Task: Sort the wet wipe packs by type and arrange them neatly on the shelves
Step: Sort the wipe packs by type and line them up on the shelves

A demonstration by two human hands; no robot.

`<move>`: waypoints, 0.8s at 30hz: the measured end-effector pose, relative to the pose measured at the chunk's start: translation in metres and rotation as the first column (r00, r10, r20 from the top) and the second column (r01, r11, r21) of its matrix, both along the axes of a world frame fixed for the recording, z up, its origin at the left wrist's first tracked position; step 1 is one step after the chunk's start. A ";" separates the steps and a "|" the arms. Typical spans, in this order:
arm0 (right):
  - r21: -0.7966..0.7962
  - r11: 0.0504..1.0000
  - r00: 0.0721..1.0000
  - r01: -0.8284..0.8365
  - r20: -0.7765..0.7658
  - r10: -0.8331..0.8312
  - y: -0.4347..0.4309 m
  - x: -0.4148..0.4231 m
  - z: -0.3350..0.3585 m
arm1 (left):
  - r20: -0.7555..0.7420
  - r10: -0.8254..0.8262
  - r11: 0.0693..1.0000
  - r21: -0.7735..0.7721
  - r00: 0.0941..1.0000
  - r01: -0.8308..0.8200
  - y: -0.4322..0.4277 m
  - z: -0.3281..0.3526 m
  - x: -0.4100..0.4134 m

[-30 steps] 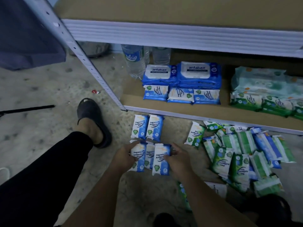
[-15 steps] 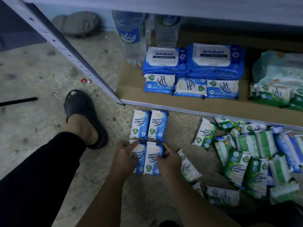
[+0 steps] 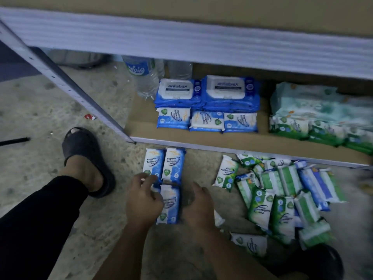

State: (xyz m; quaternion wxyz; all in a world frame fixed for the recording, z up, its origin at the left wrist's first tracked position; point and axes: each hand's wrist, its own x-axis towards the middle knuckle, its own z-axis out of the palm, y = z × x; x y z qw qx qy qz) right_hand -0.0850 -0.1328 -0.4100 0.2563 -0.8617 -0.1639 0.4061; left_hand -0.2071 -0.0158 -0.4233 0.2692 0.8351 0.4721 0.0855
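Note:
Two small blue wipe packs (image 3: 163, 165) lie side by side on the floor in front of the bottom shelf (image 3: 141, 126). Just below them lies another blue pack (image 3: 169, 206) between my hands. My left hand (image 3: 143, 199) sits on its left edge with curled fingers and its thumb against the pack, hiding what lies under the palm. My right hand (image 3: 198, 207) hovers to the right of the pack, fingers loosely bent, holding nothing. On the shelf, three small blue packs (image 3: 206, 121) stand in a row before two large blue packs (image 3: 230, 90).
A loose pile of green and blue packs (image 3: 282, 190) covers the floor at right. Green packs (image 3: 323, 122) fill the shelf's right side, and water bottles (image 3: 144, 75) stand at its back left. A slanted shelf post (image 3: 60, 81) and my slippered foot (image 3: 84, 154) are to the left.
My right hand has let go of the lower blue packs and drawn a little to the right. The left hand stays on them. The view has tilted up slightly.

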 end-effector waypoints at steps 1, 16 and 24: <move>0.008 1.000 1.000 -0.010 0.002 0.010 -0.013 0.010 0.008 | 0.035 -0.032 0.999 0.016 0.999 0.031 -0.004 0.006 0.012; -0.183 0.969 0.966 0.165 0.230 -0.121 -0.201 0.184 0.078 | 0.122 -0.439 0.877 -0.157 0.890 0.454 -0.119 0.080 0.188; -0.183 0.926 0.928 0.331 0.239 -0.285 -0.262 0.258 0.082 | 0.015 -0.415 0.822 -0.423 0.910 0.382 -0.143 0.065 0.227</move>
